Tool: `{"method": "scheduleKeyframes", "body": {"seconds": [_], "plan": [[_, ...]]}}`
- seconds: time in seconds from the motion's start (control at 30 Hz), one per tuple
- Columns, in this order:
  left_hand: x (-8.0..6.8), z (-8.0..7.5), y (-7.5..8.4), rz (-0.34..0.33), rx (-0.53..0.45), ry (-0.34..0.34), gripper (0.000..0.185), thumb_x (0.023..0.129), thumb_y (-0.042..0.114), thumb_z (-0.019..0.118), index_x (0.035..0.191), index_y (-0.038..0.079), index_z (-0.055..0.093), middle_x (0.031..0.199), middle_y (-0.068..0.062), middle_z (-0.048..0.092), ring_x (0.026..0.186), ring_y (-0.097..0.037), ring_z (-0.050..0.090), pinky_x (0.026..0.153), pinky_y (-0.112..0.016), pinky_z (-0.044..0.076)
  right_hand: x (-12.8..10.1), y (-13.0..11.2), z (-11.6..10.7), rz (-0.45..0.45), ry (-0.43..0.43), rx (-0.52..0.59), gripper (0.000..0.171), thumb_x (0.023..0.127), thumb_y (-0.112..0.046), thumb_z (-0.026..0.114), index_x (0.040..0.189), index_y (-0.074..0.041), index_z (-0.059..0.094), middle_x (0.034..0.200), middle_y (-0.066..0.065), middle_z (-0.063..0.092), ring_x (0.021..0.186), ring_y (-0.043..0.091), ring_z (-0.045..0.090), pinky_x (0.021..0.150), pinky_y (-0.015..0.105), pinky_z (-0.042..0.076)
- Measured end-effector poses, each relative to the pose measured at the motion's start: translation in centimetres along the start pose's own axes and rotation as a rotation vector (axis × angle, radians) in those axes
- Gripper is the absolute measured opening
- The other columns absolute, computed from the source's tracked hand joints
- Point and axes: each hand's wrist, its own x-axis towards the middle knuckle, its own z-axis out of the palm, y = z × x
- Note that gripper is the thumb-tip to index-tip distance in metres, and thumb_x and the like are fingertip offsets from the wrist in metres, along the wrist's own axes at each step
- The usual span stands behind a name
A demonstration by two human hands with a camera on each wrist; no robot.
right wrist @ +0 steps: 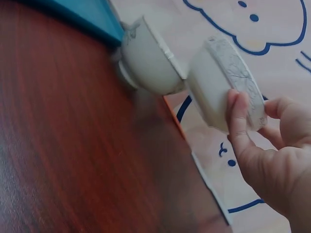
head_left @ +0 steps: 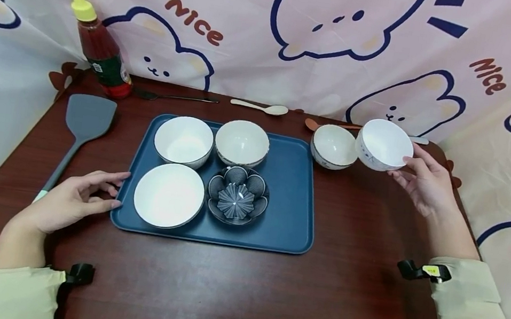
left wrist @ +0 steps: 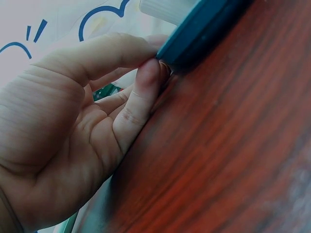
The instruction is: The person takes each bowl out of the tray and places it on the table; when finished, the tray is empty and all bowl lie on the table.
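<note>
Sleeves, pale beige, sit at the bottom corners of the head view, each with a small black clip at the cuff.

Left hand (head_left: 73,200): fingers loosely extended, slightly spread, holding nothing. Fingertips touch the left edge of the blue tray (head_left: 293,186); the left wrist view shows one fingertip (left wrist: 148,73) pressed against the tray's rim. Heel of the hand rests on the dark red wooden table (head_left: 237,297).

Right hand (head_left: 424,184): fingers and thumb curled round the rim of a white bowl (head_left: 383,144), held tilted with its mouth facing the camera, lifted off the table. In the right wrist view the thumb (right wrist: 238,121) lies across the bowl's outer wall. The held bowl is just beside, possibly touching, a second white bowl (head_left: 333,146) that stands on the table to the right of the tray.

On the tray: two white bowls at the back (head_left: 183,140) (head_left: 242,142), a white plate-like bowl at front left (head_left: 169,195), and a dark flower-shaped dish (head_left: 238,195) at front centre. Right half of the tray is bare.

Off the tray: grey spatula (head_left: 80,125) to the left, near the left hand; red sauce bottle (head_left: 102,50) with yellow cap at back left; white spoon (head_left: 262,107) behind the tray; brown spoon (head_left: 313,124) behind the standing bowl. Cartoon-print cloth (head_left: 262,31) as backdrop.
</note>
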Motion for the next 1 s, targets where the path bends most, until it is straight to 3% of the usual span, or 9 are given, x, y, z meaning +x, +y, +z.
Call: {"method": "scheduleKeyframes", "body": {"seconds": [0.3, 0.77, 1.0], "plan": [[0.1, -0.2, -0.1, -0.02, -0.009, 0.002, 0.055, 0.094, 0.017, 0.07, 0.146, 0.013, 0.052, 0.113, -0.004, 0.059, 0.097, 0.0, 0.053, 0.075, -0.011, 0.046, 0.7, 0.7, -1.4, 0.001, 0.081, 0.129, 0.061, 0.096, -0.008, 0.064, 0.152, -0.022, 0.043, 0.119, 0.001, 0.061, 0.076, 0.02, 0.07, 0.074, 0.028, 0.06], [-0.1, -0.1, 0.0, -0.022, 0.004, 0.003, 0.055, 0.094, 0.02, 0.07, 0.146, 0.014, 0.051, 0.115, -0.005, 0.059, 0.098, -0.001, 0.052, 0.075, -0.012, 0.047, 1.2, 3.2, -2.3, 0.057, 0.096, 0.055, 0.071, 0.098, -0.01, 0.063, 0.159, -0.02, 0.028, 0.12, 0.002, 0.051, 0.074, 0.018, 0.071, 0.075, 0.026, 0.059], [-0.2, -0.1, -0.1, -0.013, -0.006, 0.001, 0.055, 0.095, 0.02, 0.07, 0.146, 0.014, 0.051, 0.114, -0.003, 0.058, 0.098, -0.001, 0.052, 0.075, -0.012, 0.048, 1.1, 3.8, -2.5, 0.069, 0.097, 0.036, 0.07, 0.097, -0.014, 0.065, 0.158, -0.023, 0.031, 0.125, 0.002, 0.046, 0.075, 0.017, 0.071, 0.074, 0.025, 0.059]]}}
